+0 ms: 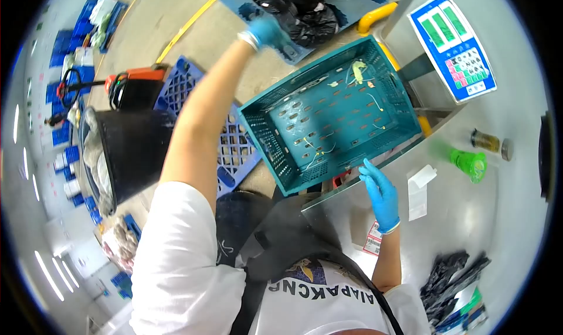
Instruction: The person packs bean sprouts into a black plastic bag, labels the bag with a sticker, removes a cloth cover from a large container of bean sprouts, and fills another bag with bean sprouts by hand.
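My left hand (268,32), in a blue glove, is stretched far out to the front left. It is beside black plastic bags (299,12); motion blurs its fingers, and I cannot make out whether it touches them or holds anything. My right hand (381,199), also gloved in blue, is over the steel table with fingers extended and nothing in them. Its fingertips are close to the near right edge of a green plastic crate (328,121). Inside the crate lie a pale leafy scrap (358,71) and several thin sprout-like bits (316,153).
The steel table (434,235) carries a scale display (454,48), a green cup (469,164), a small jar (485,140), white paper (419,194), a printed label (373,239) and black bags (448,282). A black bin (135,153) and blue pallet (234,159) stand at left.
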Tool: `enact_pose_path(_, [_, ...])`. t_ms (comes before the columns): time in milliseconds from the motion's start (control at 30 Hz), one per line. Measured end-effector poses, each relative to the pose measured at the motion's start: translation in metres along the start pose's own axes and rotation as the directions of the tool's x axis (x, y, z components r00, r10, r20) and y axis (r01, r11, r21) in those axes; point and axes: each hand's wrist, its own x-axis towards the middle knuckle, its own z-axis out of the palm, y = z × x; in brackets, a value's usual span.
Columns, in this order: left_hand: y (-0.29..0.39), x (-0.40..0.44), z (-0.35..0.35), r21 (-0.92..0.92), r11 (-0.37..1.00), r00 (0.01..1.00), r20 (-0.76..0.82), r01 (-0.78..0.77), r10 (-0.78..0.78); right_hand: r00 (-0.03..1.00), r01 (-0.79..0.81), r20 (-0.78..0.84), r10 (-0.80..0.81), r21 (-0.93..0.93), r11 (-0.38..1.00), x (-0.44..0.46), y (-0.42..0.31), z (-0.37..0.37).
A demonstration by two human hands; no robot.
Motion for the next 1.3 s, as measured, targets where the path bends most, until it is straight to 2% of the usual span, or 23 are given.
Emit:
enact_pose_path(33, [0.018, -0.018, 0.058, -0.021, 1.000, 0.999, -0.039, -0.006, 0.005, 0.999, -0.005, 0.034, 0.006, -0.018, 1.000, 0.000, 0.001, 0.002])
enact_pose_path(100, [0.091, -0.086, 0.154, -0.234, 0.964, 0.938, -0.344, -0.129, 0.042, 0.996, -0.004, 0.091, 0.009, -0.058, 0.998, -0.003, 0.002, 0.008])
enact_pose_path(133, [0.127, -0.129, 0.195, -0.381, 0.906, 0.954, -0.291, -0.184, 0.071, 0.992, -0.032, 0.121, 0.039, -0.056, 0.998, -0.003, 0.008, 0.010])
enact_pose_path(167, [0.172, -0.182, 0.218, -0.520, 0.854, 0.993, -0.085, 0.020, -0.075, 0.990, -0.034, 0.138, 0.040, -0.043, 0.998, 0.000, 0.010, 0.011])
enact_pose_path(200, [0.224, -0.240, 0.214, -0.659, 0.737, 0.961, -0.080, 0.148, -0.264, 0.985, -0.044, 0.167, 0.048, -0.032, 0.999, 0.002, 0.012, 0.014])
enact_pose_path(233, [0.261, -0.292, 0.223, -0.749, 0.600, 0.929, 0.054, 0.280, -0.365, 0.975, -0.065, 0.209, 0.069, -0.026, 0.998, 0.001, 0.014, 0.018])
enact_pose_path(267, [0.299, -0.345, 0.234, -0.804, 0.438, 0.870, 0.187, 0.402, -0.456, 0.968, 0.018, 0.250, 0.002, -0.079, 0.997, 0.006, 0.013, 0.022])
enact_pose_path(300, [0.334, -0.387, 0.213, -0.737, 0.266, 0.721, 0.403, 0.621, -0.564, 0.940, 0.157, 0.325, -0.105, -0.139, 0.978, 0.010, 0.013, 0.025])
enact_pose_path(333, [0.365, -0.425, 0.196, -0.735, 0.109, 0.611, 0.461, 0.669, -0.644, 0.887, 0.305, 0.411, -0.212, -0.175, 0.936, 0.015, 0.010, 0.030])
enact_pose_path(367, [0.394, -0.461, 0.186, -0.725, -0.053, 0.492, 0.518, 0.687, -0.700, 0.926, 0.049, 0.377, -0.007, -0.100, 0.994, 0.020, -0.002, 0.042])
enact_pose_path(400, [0.417, -0.500, 0.229, -0.724, -0.272, 0.417, 0.616, 0.634, -0.668, 0.916, 0.026, 0.401, 0.026, -0.125, 0.992, 0.023, -0.013, 0.056])
enact_pose_path(433, [0.437, -0.529, 0.213, -0.798, -0.373, 0.429, 0.579, 0.473, -0.694, 0.909, 0.008, 0.414, 0.055, -0.150, 0.989, 0.024, -0.021, 0.070])
enact_pose_path(600, [0.480, -0.587, 0.195, -0.844, -0.360, 0.184, 0.457, 0.397, -0.870, 0.776, 0.277, 0.624, -0.093, -0.205, 0.939, 0.012, -0.029, 0.152])
enact_pose_path(733, [0.491, -0.617, 0.183, -0.859, -0.318, 0.143, 0.402, 0.401, -0.905, 0.648, 0.396, 0.758, -0.071, -0.256, 0.882, -0.034, -0.021, 0.226])
enact_pose_path(833, [0.522, -0.654, 0.200, -0.894, -0.366, 0.095, 0.401, 0.257, -0.911, 0.544, 0.417, 0.839, 0.008, -0.279, 0.865, -0.083, 0.004, 0.285])
enact_pose_path(867, [0.539, -0.668, 0.210, -0.917, -0.284, 0.030, 0.304, 0.279, -0.952, 0.512, 0.426, 0.858, 0.042, -0.296, 0.855, -0.105, 0.010, 0.305])
enact_pose_path(933, [0.576, -0.705, 0.229, -0.912, -0.365, -0.067, 0.358, 0.189, -0.931, 0.433, 0.505, 0.897, 0.091, -0.325, 0.800, -0.159, 0.027, 0.342])
enact_pose_path(1000, [0.617, -0.750, 0.254, -0.902, -0.423, -0.147, 0.409, 0.081, -0.900, 0.359, 0.455, 0.918, 0.166, -0.328, 0.828, -0.219, 0.047, 0.377])
enact_pose_path(1033, [0.640, -0.774, 0.269, -0.913, -0.363, -0.250, 0.314, 0.185, -0.916, 0.327, 0.427, 0.924, 0.201, -0.334, 0.840, -0.251, 0.058, 0.394])
enact_pose_path(1100, [0.690, -0.831, 0.302, -0.899, -0.437, -0.371, 0.397, 0.027, -0.840, 0.279, 0.399, 0.920, 0.275, -0.371, 0.839, -0.318, 0.079, 0.429])
enact_pose_path(1167, [0.748, -0.892, 0.344, -0.881, -0.472, -0.542, 0.392, 0.009, -0.743, 0.243, 0.370, 0.902, 0.357, -0.427, 0.825, -0.386, 0.099, 0.458])
enact_pose_path(1267, [0.835, -0.991, 0.411, -0.793, -0.506, -0.794, 0.048, 0.339, -0.606, 0.105, 0.345, 0.881, 0.461, -0.467, 0.814, -0.485, 0.140, 0.510])
enact_pose_path(1300, [0.867, -1.023, 0.434, -0.748, -0.573, -0.827, 0.057, 0.335, -0.559, 0.061, 0.385, 0.869, 0.490, -0.474, 0.792, -0.515, 0.156, 0.528])
